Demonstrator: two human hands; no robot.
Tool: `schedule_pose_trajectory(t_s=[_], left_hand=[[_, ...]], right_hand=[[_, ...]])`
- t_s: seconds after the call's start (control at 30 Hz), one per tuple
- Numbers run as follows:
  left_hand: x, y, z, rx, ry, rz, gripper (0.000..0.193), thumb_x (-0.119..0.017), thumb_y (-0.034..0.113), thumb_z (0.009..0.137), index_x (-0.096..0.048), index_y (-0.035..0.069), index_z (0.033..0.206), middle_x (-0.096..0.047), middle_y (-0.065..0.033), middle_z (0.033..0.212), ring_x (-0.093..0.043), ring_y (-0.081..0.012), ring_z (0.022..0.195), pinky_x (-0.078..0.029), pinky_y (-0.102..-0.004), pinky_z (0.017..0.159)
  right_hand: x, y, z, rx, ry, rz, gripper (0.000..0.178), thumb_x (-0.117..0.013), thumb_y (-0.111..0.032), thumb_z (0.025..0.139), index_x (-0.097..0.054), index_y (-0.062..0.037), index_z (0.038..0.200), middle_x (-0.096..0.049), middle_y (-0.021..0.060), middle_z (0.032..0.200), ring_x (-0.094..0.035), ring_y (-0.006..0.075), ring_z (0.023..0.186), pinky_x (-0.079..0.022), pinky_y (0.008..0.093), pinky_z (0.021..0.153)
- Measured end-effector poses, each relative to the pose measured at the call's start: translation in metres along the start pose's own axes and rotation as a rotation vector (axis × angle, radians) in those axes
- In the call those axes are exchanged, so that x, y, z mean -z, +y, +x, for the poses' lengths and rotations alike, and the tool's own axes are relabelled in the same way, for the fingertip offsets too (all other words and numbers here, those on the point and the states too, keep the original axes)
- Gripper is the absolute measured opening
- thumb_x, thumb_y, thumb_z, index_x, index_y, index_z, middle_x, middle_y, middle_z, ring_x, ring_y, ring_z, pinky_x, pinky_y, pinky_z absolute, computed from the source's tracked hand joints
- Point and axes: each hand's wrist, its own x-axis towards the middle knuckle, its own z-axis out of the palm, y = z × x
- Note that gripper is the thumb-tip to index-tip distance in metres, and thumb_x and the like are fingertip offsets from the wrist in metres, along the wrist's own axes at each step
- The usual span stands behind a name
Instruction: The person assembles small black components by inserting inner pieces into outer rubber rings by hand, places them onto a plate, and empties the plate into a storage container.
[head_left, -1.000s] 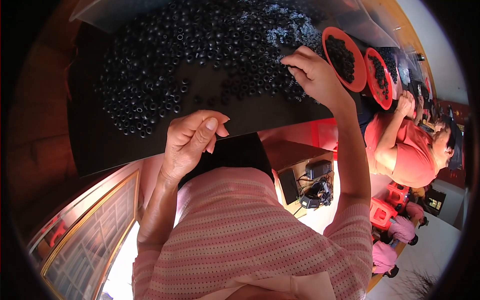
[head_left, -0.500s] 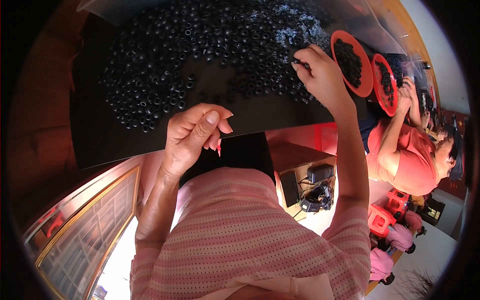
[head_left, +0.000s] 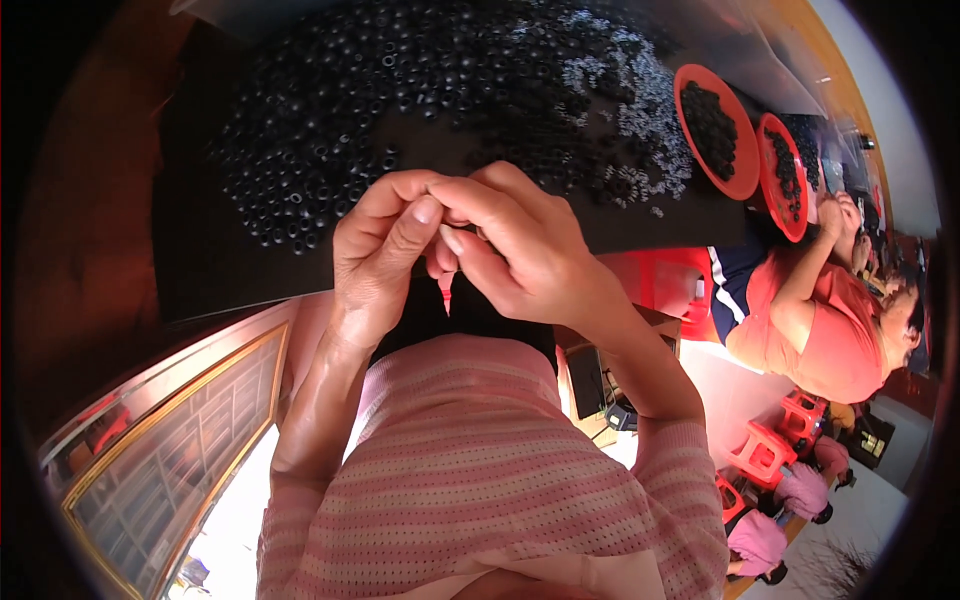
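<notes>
Black rings (head_left: 330,125) just beyond the left hand (head_left: 375,245)

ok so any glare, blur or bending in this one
Head view, lower left: glare whites out the patch beside the gold-framed panel; head view, upper right: the wooden edge bows with the fisheye; head view, centre: some black rings beyond the right hand look slightly smeared.

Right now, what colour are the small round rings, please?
Black: the small round rings show best in head view.
</notes>
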Motion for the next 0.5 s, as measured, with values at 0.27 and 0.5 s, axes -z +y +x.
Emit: schedule_pose_trajectory(t_s=[0.27,0.5], left_hand=[[0.001,0.002,-0.003,0.046,-0.035,-0.104,0.028,-0.051,0.02,0.098,-0.057,-0.003,0.112,-0.062,-0.0073,0.091,-0.058,-0.011,0.067,-0.048,-0.0207,0.051],[0.006,-0.002,-0.004,0.096,-0.05,-0.173,0.029,-0.044,0.018,0.1,-0.055,-0.004,0.117,-0.062,-0.0074,0.088,-0.058,-0.0121,0.069,-0.049,-0.0229,0.055]], right_hand=[[0.018,0.004,-0.004,-0.08,-0.012,0.128,0.035,-0.057,0.012,0.079,-0.058,0.0029,0.112,-0.058,0.0109,0.084,-0.064,0.0168,0.072,-0.052,0.025,0.055],[0.001,0.002,-0.007,0.055,0.038,0.036,0.037,-0.061,0.01,0.076,-0.06,-0.0003,0.111,-0.054,0.0086,0.079,-0.063,0.0163,0.059,-0.05,0.0264,0.048]])
